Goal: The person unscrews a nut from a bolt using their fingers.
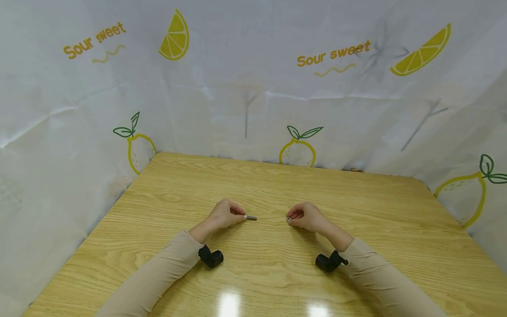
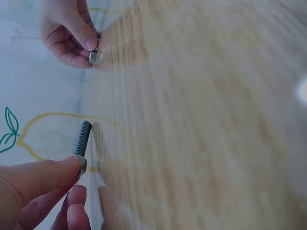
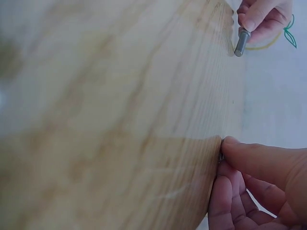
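My left hand (image 1: pixel 225 215) pinches a bolt (image 2: pixel 82 140) by its head between thumb and fingers. The bolt's grey threaded shank points toward the right hand, low over the wooden table. Across a short gap, my right hand (image 1: pixel 308 216) pinches a small metal nut (image 2: pixel 93 57) at its fingertips, close to the tabletop. In the right wrist view the nut is mostly hidden behind the thumb (image 3: pixel 259 160), and the bolt shows at the top in the left hand's fingers. Nut and bolt are apart.
The wood-grain table (image 1: pixel 253 185) spreads under both arms. White cloth (image 1: pixel 222 97) printed with lemons and lettering hangs behind it and along the sides. Black wrist cameras (image 1: pixel 211 257) sit at both sleeve cuffs.
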Motion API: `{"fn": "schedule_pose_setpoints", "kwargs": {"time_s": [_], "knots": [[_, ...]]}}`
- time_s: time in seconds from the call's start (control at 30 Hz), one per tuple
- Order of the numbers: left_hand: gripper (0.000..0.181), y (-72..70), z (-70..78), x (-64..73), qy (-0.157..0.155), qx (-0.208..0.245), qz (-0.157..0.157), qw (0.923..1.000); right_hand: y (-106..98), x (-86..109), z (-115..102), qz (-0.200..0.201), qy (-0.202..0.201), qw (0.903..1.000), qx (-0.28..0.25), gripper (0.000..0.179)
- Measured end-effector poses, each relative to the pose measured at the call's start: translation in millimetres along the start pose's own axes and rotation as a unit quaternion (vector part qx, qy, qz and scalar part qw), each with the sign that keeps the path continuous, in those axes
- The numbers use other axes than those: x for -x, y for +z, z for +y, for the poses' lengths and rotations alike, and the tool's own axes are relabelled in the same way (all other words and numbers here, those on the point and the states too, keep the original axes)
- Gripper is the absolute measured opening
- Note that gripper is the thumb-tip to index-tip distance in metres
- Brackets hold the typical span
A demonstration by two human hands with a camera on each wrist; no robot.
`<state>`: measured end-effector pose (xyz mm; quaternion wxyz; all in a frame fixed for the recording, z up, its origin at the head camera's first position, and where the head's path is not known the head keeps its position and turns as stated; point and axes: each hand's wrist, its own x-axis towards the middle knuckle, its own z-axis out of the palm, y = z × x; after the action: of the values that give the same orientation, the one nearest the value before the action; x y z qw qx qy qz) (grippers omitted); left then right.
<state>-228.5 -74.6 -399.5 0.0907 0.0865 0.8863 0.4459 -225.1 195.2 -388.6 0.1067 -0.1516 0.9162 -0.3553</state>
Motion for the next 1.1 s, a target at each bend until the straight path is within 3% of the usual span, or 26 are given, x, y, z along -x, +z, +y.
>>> {"fn": "schedule_pose_setpoints", "kwargs": {"time_s": [0.87,1.1], "knots": [[0.010,-2.5,1.4,2.0,-0.007,-0.016,0.001,0.9998,-1.8,-0.4,-0.2,-0.008,0.005,0.9997,-0.024,0.017],[0.014,-6.8,4.0,3.7,-0.010,-0.013,-0.013,0.9998,-6.7,2.7,-3.3,-0.017,0.006,0.9996,-0.021,0.022]]}}
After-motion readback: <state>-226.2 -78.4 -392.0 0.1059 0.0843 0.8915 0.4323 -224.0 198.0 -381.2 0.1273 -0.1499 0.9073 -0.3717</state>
